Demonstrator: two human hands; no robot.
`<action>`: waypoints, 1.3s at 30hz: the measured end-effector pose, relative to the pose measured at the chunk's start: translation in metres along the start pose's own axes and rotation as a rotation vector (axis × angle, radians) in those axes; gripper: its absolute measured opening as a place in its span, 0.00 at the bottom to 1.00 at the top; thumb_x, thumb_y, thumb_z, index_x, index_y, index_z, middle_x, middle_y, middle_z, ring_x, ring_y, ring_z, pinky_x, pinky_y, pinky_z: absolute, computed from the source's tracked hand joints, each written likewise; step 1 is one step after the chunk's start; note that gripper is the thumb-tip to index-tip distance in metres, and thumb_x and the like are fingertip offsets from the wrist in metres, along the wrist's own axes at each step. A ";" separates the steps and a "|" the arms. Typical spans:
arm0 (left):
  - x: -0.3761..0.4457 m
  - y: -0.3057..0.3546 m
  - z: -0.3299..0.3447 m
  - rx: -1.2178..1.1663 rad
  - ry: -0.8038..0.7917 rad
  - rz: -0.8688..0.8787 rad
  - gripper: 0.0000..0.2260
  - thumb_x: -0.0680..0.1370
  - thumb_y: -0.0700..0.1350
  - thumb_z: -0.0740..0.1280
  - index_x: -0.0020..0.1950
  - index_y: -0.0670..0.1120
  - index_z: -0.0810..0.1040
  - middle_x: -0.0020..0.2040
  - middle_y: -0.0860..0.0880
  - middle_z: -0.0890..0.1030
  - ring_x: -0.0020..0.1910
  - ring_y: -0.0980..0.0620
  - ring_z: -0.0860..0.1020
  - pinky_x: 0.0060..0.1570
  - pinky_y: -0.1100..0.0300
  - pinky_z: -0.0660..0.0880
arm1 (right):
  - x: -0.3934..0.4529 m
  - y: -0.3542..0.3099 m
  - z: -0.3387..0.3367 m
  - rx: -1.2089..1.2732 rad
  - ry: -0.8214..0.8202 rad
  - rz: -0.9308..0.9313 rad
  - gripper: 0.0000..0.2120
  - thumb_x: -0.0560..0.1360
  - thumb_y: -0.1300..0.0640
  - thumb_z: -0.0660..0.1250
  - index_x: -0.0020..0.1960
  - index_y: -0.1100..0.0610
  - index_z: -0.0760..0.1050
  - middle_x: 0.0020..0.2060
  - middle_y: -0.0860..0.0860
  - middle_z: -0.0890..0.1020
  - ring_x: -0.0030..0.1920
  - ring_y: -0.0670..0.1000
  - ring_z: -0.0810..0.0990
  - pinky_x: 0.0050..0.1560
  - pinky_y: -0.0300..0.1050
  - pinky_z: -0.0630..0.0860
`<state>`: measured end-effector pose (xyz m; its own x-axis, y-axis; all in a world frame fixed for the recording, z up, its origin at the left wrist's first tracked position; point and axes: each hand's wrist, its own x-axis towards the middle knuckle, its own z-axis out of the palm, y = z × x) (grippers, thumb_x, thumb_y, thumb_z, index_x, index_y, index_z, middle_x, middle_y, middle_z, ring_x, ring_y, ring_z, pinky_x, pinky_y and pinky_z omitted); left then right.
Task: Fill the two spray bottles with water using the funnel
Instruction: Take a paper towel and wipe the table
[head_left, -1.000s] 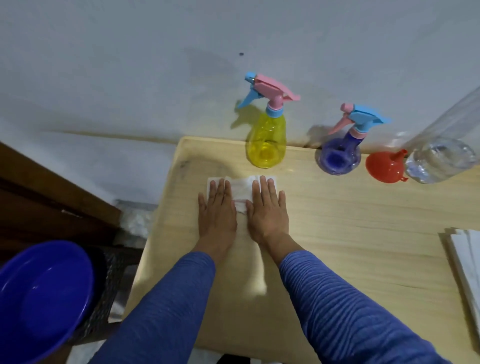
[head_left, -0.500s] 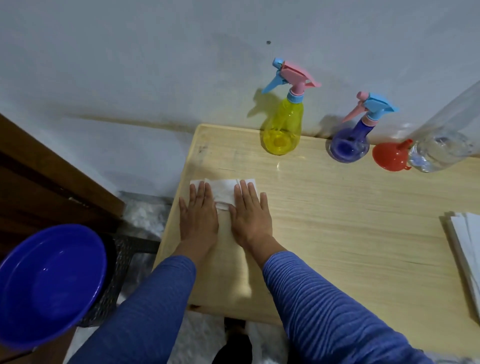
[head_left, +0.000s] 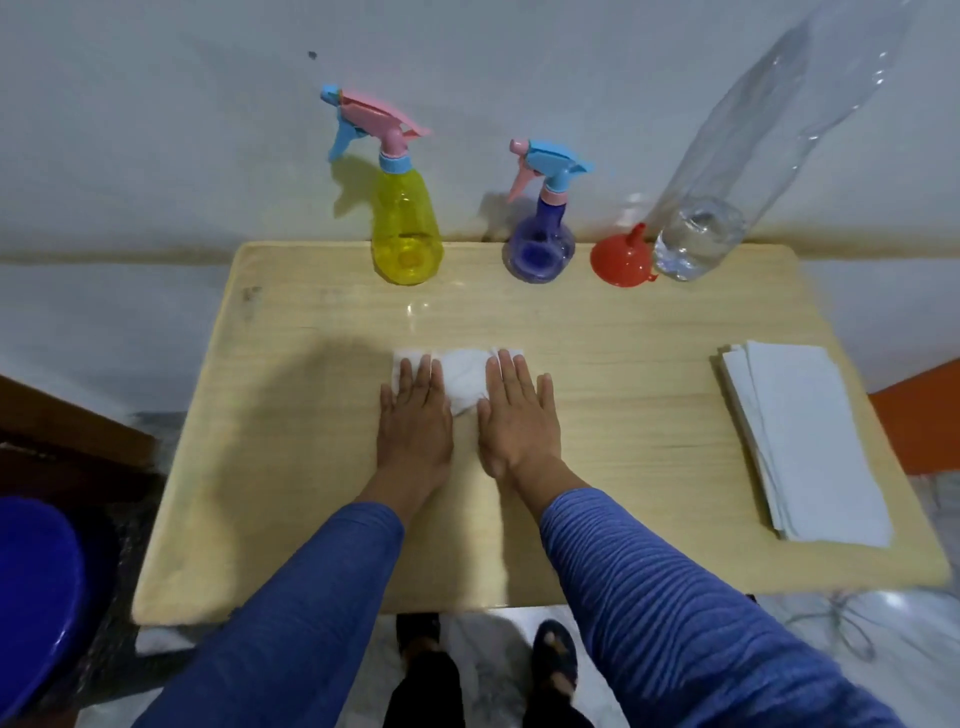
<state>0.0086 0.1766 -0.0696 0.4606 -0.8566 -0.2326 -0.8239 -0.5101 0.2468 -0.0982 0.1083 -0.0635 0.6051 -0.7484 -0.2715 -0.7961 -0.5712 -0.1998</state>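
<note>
Both hands lie flat and open on a white tissue (head_left: 464, 382) mid-table, left hand (head_left: 415, 421) and right hand (head_left: 519, 421) gripping nothing. Along the back edge stand the yellow spray bottle (head_left: 407, 228), the purple spray bottle (head_left: 540, 244), the red funnel (head_left: 621, 260) and the clear water bottle (head_left: 698, 244), all untouched. Filling hasn't begun, by the look of it. Next up, likely: unscrew a spray head, then seat the funnel in the neck.

Pale wood table (head_left: 322, 467) vs. grey-white wall (head_left: 156, 130), blue basin (head_left: 36, 587) at left.
</note>
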 end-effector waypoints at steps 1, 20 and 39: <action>0.001 0.016 0.004 0.002 0.001 0.019 0.24 0.83 0.44 0.46 0.77 0.43 0.41 0.78 0.48 0.41 0.77 0.46 0.39 0.74 0.48 0.41 | -0.004 0.016 -0.002 0.000 0.003 0.018 0.25 0.82 0.52 0.40 0.76 0.56 0.37 0.77 0.50 0.39 0.76 0.50 0.36 0.74 0.52 0.36; -0.038 0.186 0.055 0.035 -0.073 0.177 0.24 0.84 0.46 0.46 0.77 0.44 0.41 0.79 0.48 0.42 0.77 0.48 0.40 0.74 0.48 0.42 | -0.092 0.173 -0.010 0.053 0.018 0.198 0.26 0.82 0.51 0.39 0.76 0.57 0.37 0.77 0.51 0.39 0.76 0.50 0.35 0.74 0.51 0.35; -0.108 -0.090 -0.003 0.095 -0.065 -0.162 0.26 0.83 0.45 0.47 0.77 0.44 0.40 0.79 0.49 0.41 0.77 0.49 0.41 0.73 0.45 0.43 | -0.077 -0.097 0.044 0.066 -0.021 -0.133 0.26 0.82 0.52 0.45 0.77 0.58 0.44 0.77 0.53 0.46 0.77 0.53 0.42 0.74 0.55 0.41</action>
<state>0.0339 0.3149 -0.0636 0.5702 -0.7552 -0.3232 -0.7693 -0.6289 0.1123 -0.0676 0.2365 -0.0647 0.7055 -0.6600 -0.2580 -0.7080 -0.6410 -0.2964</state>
